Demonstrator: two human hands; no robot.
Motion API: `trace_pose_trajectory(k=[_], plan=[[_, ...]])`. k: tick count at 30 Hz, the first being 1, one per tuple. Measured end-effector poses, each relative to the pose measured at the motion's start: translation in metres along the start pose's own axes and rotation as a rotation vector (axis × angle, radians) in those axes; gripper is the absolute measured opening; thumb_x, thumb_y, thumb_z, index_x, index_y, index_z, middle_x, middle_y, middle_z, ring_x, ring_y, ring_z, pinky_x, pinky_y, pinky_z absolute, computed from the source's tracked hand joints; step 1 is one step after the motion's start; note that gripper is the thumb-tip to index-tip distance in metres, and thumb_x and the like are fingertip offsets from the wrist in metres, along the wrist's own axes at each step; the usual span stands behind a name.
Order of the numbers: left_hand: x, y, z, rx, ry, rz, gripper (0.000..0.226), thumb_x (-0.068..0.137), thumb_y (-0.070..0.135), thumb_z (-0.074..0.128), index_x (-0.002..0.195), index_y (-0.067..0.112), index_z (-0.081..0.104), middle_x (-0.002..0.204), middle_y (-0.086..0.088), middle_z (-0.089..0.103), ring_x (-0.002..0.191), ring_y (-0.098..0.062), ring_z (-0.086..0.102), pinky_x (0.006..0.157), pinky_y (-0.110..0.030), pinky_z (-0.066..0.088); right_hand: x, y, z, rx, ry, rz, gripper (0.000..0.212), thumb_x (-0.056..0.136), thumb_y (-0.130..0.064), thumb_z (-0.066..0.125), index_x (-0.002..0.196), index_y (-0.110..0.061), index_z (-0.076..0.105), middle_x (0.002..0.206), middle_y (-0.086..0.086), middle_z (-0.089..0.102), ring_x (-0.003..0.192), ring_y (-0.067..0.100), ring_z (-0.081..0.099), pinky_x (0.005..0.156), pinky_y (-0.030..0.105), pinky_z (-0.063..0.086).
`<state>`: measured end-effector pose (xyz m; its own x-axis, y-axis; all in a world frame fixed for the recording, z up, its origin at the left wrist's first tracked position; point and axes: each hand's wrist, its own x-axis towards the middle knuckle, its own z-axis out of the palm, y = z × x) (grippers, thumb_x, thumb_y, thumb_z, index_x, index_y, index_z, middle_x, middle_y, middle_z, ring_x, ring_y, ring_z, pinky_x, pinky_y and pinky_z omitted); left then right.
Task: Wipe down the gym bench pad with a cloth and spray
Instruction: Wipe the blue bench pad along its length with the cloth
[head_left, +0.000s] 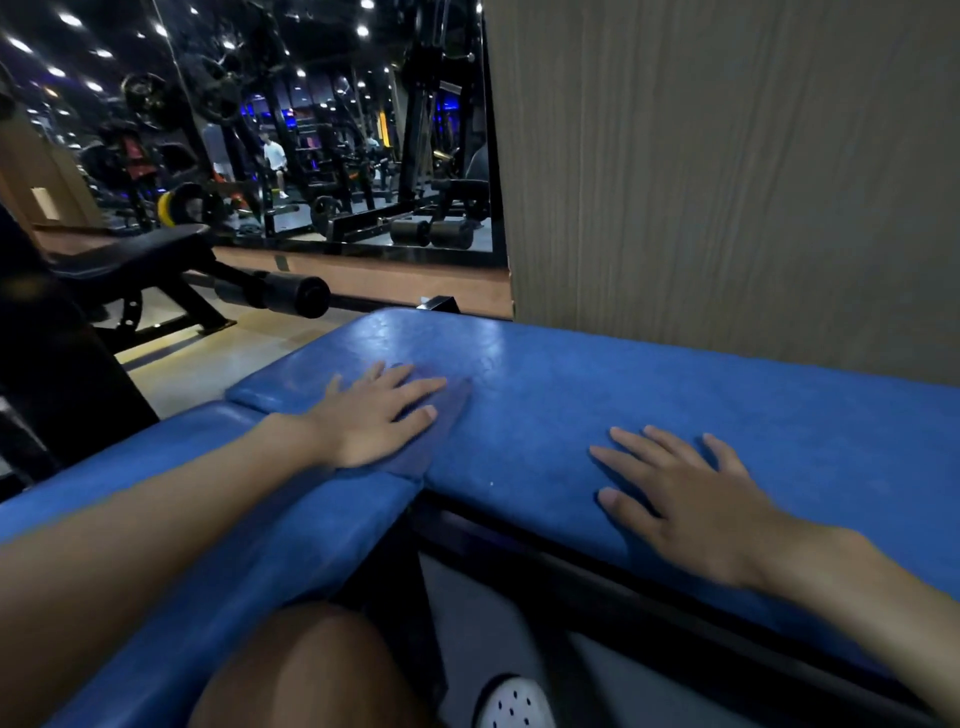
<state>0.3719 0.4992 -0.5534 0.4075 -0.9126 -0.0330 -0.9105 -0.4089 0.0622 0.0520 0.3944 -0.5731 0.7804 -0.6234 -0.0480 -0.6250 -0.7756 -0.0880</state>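
Observation:
A blue bench pad (571, 379) runs across the view in two sections with a gap between them. A blue-purple cloth (441, 415) lies flat on the pad near that gap. My left hand (374, 415) presses flat on the cloth, fingers spread. My right hand (696, 499) rests palm down on the bare pad to the right, fingers apart, holding nothing. The pad's far left end looks glossy. No spray bottle is in view.
A wood-grain pillar (727, 156) stands right behind the bench. A black bench with roller pads (270, 291) sits to the left on the floor. A mirror wall (311, 130) reflects gym machines. My knee (311, 670) and a white shoe (514, 704) are below the bench.

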Motion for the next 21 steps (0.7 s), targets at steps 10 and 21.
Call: trace_pose_trajectory(k=[10, 21], plan=[[0.003, 0.005, 0.026, 0.033, 0.015, 0.079, 0.048, 0.078, 0.077, -0.007, 0.126, 0.080, -0.012, 0.166, 0.010, -0.007, 0.152, -0.031, -0.003, 0.118, -0.058, 0.009, 0.004, 0.007, 0.010, -0.003, 0.061, -0.019, 0.086, 0.072, -0.073, -0.011, 0.151, -0.045, 0.009, 0.163, -0.019, 0.002, 0.150, 0.010, -0.002, 0.120, 0.051, 0.002], [-0.034, 0.053, 0.010, 0.309, 0.058, 0.365, 0.069, 0.073, 0.086, 0.002, 0.131, 0.067, -0.029, 0.166, 0.004, -0.005, 0.148, -0.027, 0.012, 0.112, -0.048, 0.022, -0.001, 0.013, 0.002, 0.043, 0.070, -0.027, 0.076, 0.083, -0.076, 0.009, 0.151, -0.042, 0.019, 0.163, -0.016, 0.009, 0.150, 0.010, 0.001, 0.119, 0.053, 0.000]])
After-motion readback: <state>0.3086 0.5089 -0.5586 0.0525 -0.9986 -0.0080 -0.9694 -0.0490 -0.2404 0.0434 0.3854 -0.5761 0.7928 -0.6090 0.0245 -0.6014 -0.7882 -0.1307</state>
